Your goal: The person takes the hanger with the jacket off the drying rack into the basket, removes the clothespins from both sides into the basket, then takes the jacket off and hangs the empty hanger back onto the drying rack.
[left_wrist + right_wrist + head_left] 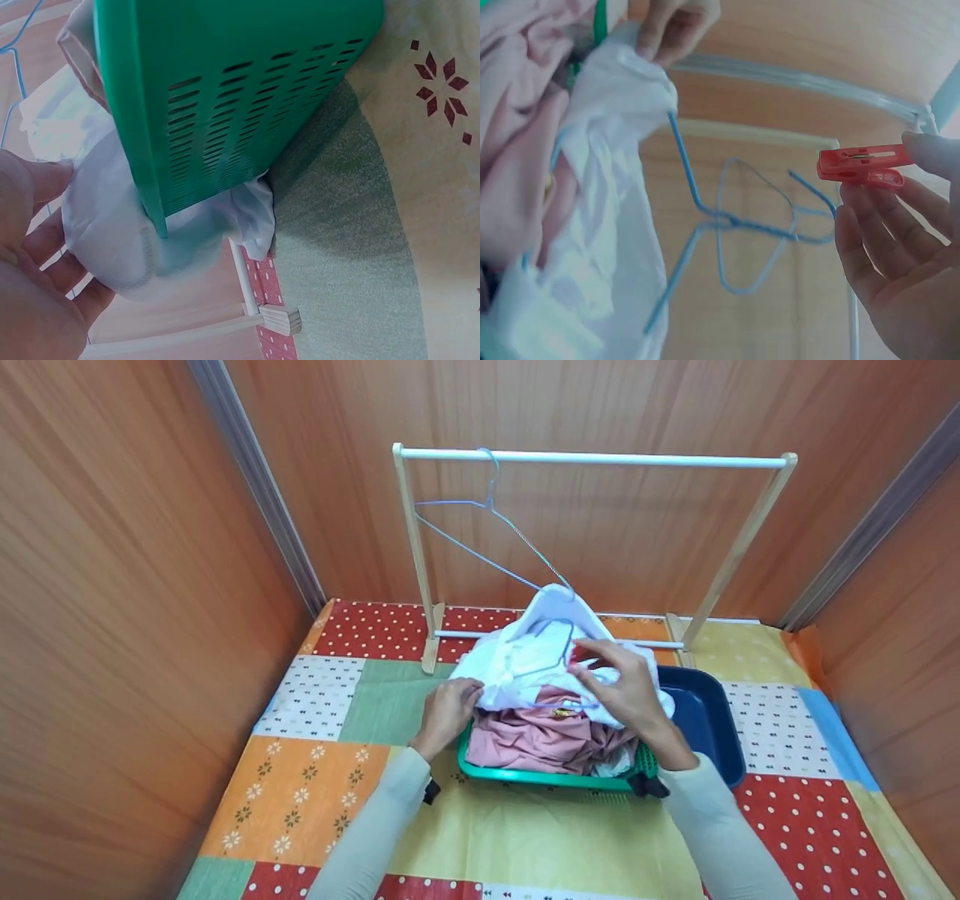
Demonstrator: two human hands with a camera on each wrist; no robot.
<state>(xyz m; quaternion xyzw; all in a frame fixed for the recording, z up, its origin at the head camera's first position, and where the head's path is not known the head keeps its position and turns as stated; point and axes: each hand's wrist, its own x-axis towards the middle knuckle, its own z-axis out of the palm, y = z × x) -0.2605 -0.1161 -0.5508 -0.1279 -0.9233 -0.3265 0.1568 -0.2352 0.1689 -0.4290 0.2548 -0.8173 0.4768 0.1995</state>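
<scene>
A white garment (487, 664) with a collar lies over the back of a heaped green basket (555, 777). My left hand (448, 711) pinches its left edge; in the left wrist view that white cloth (105, 217) passes between thumb and fingers. My right hand (628, 690) holds a red clothespin (861, 163) between thumb and fingertips, above the garment's right part. A blue wire hanger (761, 232) sits in the garment with its hook sticking out. Pink cloth (529, 742) fills the basket's front.
Behind stands a small clothes rack with a white rail (630, 459); another wire hanger (487, 561) hangs near its left end. A dark blue tray (721, 735) lies right of the basket. A patchwork cloth (322, 787) covers the surface, and wood-grain panels (150, 622) enclose it.
</scene>
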